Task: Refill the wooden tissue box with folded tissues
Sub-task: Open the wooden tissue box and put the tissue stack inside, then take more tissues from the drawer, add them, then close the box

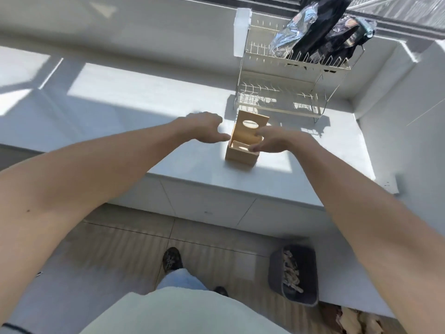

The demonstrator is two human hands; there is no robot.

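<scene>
Wooden tissue box [242, 154] near worktop [144, 104] front edge, lid [248, 127] tilted up. R hand [272, 142] fingers gripping lid; L hand [204, 126] loosely curled, empty, beside box. Dish rack [284, 92] close behind; worktop left side free

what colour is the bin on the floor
Dark grey, seen in the head view: the bin under the counter.
</scene>
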